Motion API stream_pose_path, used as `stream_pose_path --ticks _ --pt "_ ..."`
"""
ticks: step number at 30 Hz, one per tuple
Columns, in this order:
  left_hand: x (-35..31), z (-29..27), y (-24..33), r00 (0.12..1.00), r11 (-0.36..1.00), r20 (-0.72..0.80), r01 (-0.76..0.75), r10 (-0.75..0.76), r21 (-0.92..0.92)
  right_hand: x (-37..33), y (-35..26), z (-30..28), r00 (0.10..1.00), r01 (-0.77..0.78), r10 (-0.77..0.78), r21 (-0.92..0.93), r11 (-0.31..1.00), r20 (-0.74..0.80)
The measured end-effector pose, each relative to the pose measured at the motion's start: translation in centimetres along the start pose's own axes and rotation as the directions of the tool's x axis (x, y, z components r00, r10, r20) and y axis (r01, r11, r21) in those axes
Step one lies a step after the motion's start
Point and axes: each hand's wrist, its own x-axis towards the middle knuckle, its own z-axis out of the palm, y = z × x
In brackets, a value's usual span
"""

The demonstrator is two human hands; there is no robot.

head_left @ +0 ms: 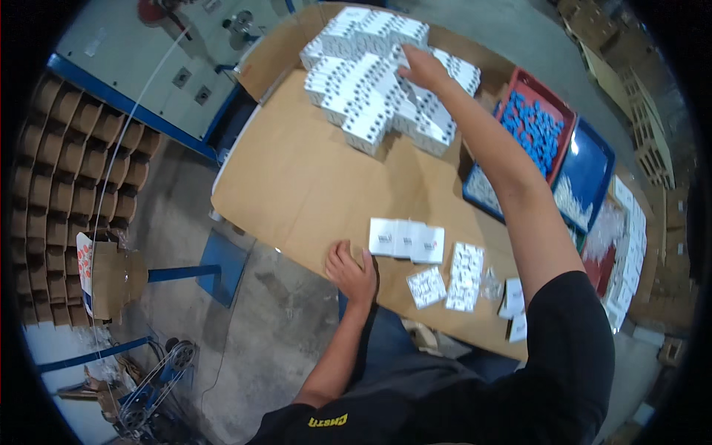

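Observation:
My right hand (424, 68) reaches to the far side of the table, over a stacked array of small white boxes (368, 127) with dark dots. Its thumb and forefinger are apart, touching or just above the boxes; the other fingers are hidden. My left hand (351, 273) lies at the table's near edge with its fingers spread loosely and nothing in it. To the right of that hand is a row of white square packets (406, 241). Nearer to me lie a small white printed piece (426, 288) and a longer white printed strip (465, 277).
On the right stand a red tray (569, 122) of small blue parts and a blue tray (599, 167) with thin white pieces. Clear plastic bits (490, 284) and more white packets (513, 298) lie by my right arm. Cardboard (259, 70) walls the table's far edge.

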Motion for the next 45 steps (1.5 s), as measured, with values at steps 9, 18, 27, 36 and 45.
stream_pose_path --ticks 9,18,27,36,45 --pt "-0.1 0.2 -1.8 0.993 0.997 -0.109 -0.061 0.055 -0.052 -25.2 -13.4 -15.8 0.88 -0.453 0.461 0.48 0.751 0.11" --pt "-1.5 -1.1 0.6 0.999 0.777 -0.024 0.007 -0.029 -0.63 -40.1 -20.8 -10.3 0.764 -0.452 0.64 0.641 0.621 -0.081" --pt "-7.7 -2.9 6.5 0.722 0.355 0.689 0.63 0.062 -0.691 -40.1 -21.1 -8.9 0.848 -0.36 0.52 0.614 0.703 -0.098" --pt "-5.2 -2.9 9.3 0.625 0.4 0.776 0.692 0.084 -0.601 -38.4 -20.0 -10.0 0.817 -0.531 0.576 0.375 0.76 -0.01" --pt "-7.3 -2.6 8.0 0.571 0.407 0.82 0.742 0.033 -0.533 -36.8 -19.5 -10.9 0.605 -0.796 0.714 0.273 0.54 0.352"
